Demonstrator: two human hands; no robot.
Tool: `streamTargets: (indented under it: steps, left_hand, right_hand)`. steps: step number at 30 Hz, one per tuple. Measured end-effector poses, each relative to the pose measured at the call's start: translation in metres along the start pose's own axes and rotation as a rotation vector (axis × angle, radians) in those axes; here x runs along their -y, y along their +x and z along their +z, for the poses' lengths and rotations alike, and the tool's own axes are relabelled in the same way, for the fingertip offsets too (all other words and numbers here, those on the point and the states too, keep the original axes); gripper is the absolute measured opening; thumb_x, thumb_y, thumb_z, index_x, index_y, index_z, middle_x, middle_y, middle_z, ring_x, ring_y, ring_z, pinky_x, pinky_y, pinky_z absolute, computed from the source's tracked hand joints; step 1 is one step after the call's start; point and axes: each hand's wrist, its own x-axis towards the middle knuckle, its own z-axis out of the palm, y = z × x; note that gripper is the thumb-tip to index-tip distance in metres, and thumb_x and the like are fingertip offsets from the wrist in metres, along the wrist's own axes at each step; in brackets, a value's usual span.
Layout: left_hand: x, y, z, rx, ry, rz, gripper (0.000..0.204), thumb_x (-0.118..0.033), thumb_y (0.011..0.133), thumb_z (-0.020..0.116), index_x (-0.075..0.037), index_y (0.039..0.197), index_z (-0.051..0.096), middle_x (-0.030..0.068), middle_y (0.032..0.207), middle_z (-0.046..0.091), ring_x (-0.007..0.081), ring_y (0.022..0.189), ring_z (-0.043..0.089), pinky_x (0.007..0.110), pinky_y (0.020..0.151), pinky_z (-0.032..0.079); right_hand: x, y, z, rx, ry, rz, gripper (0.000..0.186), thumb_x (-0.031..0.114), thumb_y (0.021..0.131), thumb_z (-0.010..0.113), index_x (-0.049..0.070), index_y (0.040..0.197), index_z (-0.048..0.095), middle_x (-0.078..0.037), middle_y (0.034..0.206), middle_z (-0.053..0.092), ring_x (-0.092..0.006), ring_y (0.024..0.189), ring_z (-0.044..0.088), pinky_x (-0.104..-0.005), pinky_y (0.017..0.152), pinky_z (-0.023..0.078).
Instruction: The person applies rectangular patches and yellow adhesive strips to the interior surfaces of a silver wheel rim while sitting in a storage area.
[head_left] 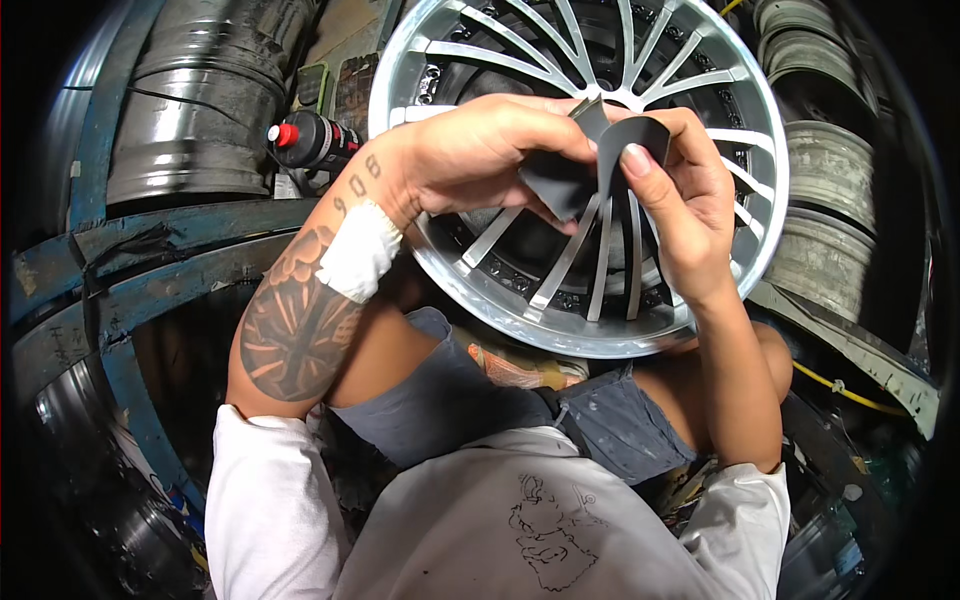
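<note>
A white shirt [450, 510] with a line drawing on its front fills the foreground, above grey shorts [425, 385] and bent knees, as a person works a dark sheet [609, 175] over a silver wheel [555, 338]. The left hand [510, 145] grasps the sheet between thumb and fingers; the right hand [690, 205] pinches its curled end, thumb pressed on the face. Whether it is one folded piece or two cannot be told. The sheet is in front of the wheel's spokes, just below the hub, and with both hands it blocks part of the centre from view. The left forearm, wrapped in a white band [360, 252], crosses the wheel's left edge.

Just beside that wrist is a black bottle [312, 140] with a red cap [284, 134]; its contents are hidden, and whether it stands or lies is hard to tell.

The wheel's near edge overlaps the thighs; what bears it is out of sight. Metal barrels of other rims [205, 125] line the left side behind a worn blue frame [200, 240], and a row of dull rims [822, 225] runs along the right. A yellow hose [862, 398] trails at lower right, beside a pale, scuffed rail [850, 350]. The workshop's far edges fade into black.
</note>
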Motion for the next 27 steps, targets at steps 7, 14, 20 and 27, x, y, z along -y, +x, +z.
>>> streamTargets:
  steps: [7,14,20,27]
  left_hand:
    - [0.008,0.01,0.004,-0.331,-0.11,0.169,0.054,-0.006,0.099,0.045,-0.001,0.152,0.047,0.0121,0.125,0.064,0.016,0.108,0.065,0.032,0.1,0.054]
    - [0.008,-0.007,0.005,-0.239,0.067,0.094,0.041,0.004,0.089,0.053,-0.006,0.128,0.047,0.0146,0.11,0.063,0.0205,0.087,0.069,0.034,0.088,0.054]
    - [0.004,-0.012,0.008,-0.329,0.151,0.024,0.027,-0.009,0.093,0.064,-0.008,0.116,0.05,0.0103,0.101,0.063,0.0133,0.077,0.059,0.027,0.074,0.051]
    - [0.009,-0.003,0.014,-0.417,0.378,-0.128,0.021,-0.025,0.097,0.078,-0.006,0.097,0.068,-0.0034,0.08,0.062,0.0044,0.069,0.056,0.02,0.064,0.043]
  right_hand:
    - [-0.002,-0.006,0.008,-0.134,-0.144,0.031,0.015,0.011,0.106,0.061,-0.001,0.114,0.062,-0.01,0.114,0.07,-0.0118,0.102,0.065,-0.0278,0.089,0.053]
    - [-0.021,-0.027,-0.003,-0.244,-0.105,0.297,0.017,0.018,0.107,0.062,0.004,0.098,0.056,0.002,0.085,0.058,-0.0017,0.076,0.055,-0.02,0.065,0.046]
    - [-0.013,-0.03,0.001,-0.05,0.284,0.376,0.02,0.007,0.104,0.061,0.006,0.095,0.042,-0.007,0.097,0.065,-0.0101,0.083,0.069,-0.0258,0.068,0.061]
    - [-0.008,-0.036,-0.001,-0.177,0.342,0.499,0.021,0.012,0.098,0.073,0.004,0.115,0.063,-0.007,0.104,0.072,-0.01,0.096,0.069,-0.0244,0.084,0.056]
